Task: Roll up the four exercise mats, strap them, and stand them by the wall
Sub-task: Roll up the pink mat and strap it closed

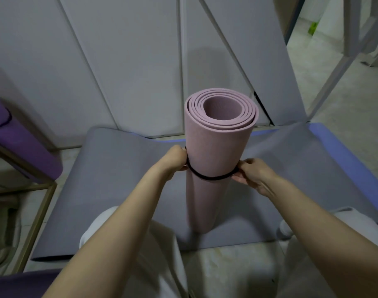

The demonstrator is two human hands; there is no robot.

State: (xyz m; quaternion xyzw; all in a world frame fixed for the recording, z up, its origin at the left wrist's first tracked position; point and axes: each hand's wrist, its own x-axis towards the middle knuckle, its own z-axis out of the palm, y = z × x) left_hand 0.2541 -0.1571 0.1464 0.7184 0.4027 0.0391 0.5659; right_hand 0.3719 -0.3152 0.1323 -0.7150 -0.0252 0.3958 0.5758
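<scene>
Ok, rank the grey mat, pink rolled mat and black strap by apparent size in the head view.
1. grey mat, spread flat
2. pink rolled mat, upright; nearer the camera yet clearly smaller
3. black strap, thin loop round it

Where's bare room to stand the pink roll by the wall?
Free: tile patch between grey mat, wall panels and purple roll; also bare grey mat left of the pink roll. Crowded: far left, purple roll by the gold frame. Both busy: left hand and right hand grip the strap.

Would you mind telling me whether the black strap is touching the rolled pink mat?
Touching. The head view shows the black strap wrapped tight against the rolled pink mat, no gap.
</scene>
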